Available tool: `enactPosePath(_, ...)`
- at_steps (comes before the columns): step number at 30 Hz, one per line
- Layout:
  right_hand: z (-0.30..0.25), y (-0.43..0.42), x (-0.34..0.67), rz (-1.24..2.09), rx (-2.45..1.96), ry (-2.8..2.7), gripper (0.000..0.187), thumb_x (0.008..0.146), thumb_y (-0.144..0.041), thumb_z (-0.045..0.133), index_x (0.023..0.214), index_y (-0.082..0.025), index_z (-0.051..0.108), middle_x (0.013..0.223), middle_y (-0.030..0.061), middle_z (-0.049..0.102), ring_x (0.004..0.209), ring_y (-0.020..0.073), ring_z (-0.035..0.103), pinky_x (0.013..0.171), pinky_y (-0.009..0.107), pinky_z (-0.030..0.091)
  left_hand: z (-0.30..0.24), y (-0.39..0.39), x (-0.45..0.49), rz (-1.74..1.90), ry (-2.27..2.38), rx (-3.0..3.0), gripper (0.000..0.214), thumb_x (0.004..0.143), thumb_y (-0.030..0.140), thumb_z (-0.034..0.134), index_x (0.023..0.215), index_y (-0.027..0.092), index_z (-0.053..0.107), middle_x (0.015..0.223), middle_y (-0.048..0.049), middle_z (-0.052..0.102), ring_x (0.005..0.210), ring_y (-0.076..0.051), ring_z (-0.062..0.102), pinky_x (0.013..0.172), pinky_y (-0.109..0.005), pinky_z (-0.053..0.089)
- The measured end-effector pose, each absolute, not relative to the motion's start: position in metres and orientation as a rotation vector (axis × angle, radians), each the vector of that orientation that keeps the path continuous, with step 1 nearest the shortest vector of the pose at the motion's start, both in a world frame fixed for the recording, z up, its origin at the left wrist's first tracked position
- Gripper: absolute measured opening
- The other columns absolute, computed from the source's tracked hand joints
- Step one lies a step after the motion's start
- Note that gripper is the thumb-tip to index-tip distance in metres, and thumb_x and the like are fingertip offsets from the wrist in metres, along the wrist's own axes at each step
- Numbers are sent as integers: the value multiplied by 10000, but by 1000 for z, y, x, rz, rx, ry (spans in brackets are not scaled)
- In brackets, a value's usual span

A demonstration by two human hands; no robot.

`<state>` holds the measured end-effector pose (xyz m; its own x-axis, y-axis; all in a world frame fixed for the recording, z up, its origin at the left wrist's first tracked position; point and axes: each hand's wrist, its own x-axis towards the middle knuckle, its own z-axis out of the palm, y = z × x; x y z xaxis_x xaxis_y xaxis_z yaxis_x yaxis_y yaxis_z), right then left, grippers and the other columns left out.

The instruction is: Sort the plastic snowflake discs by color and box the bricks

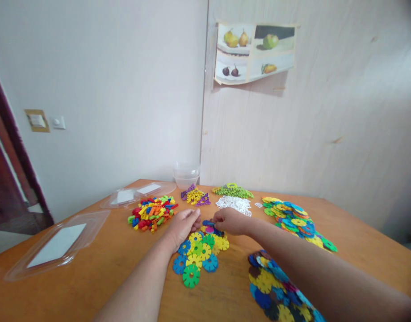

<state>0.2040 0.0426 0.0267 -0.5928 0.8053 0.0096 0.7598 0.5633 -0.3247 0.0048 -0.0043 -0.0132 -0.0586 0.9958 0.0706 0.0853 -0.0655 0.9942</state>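
A joined cluster of notched plastic discs in yellow, green and blue lies on the table between my forearms. At its far end are a few dark blue discs and a purple disc. My left hand is beside the cluster's far left edge, its fingers curled and pressed together; what they hold, if anything, is hidden. My right hand is closed in a pinch at the far end, its fingertips on a dark blue disc. My fingers partly cover that end.
Loose discs form one pile beneath my right forearm and another farther right. Multicoloured blocks, yellow and purple pieces, white pieces and green pieces lie beyond. Clear lids are at left; clear bowls stand by the wall.
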Motion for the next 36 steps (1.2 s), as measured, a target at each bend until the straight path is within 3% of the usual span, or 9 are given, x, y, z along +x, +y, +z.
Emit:
enactPosePath(10,27,39,231,592,-1477,-2338,167,799,-240,532,808,-166,682,694,0,627,654,118,545,545,207,356,-14,-1,1,1242,1321,1344,503,782,632,618,878,142,686,851,-81,720,808,-211,675,724,-318,514)
enactPosePath(18,53,11,286,1040,-1429,-2331,128,759,-284,594,705,-171,624,614,-29,573,546,88,524,512,189,405,-15,1,-1,1241,1324,1344,530,756,640,637,909,136,691,879,-88,719,812,-214,684,741,-333,528)
enactPosePath(24,58,-13,316,1436,-1396,-2319,156,744,-310,635,671,-175,609,566,-32,589,500,84,494,504,196,375,-12,-2,1,1260,1347,1352,530,736,641,647,874,132,697,895,-101,728,792,-200,677,729,-312,523)
enactPosePath(29,61,-14,323,1287,-1469,-2369,216,756,-357,668,657,-168,629,561,-28,583,498,79,458,465,188,311,-12,-1,1,1268,1353,1356,528,722,644,656,858,135,699,870,-99,731,783,-203,680,714,-310,523)
enactPosePath(36,43,9,285,1040,-1471,-2246,93,757,-244,632,796,-171,675,679,-14,622,605,97,542,523,180,416,-13,-1,2,1264,1360,1364,485,755,610,637,860,140,694,846,-82,723,772,-197,668,712,-307,511)
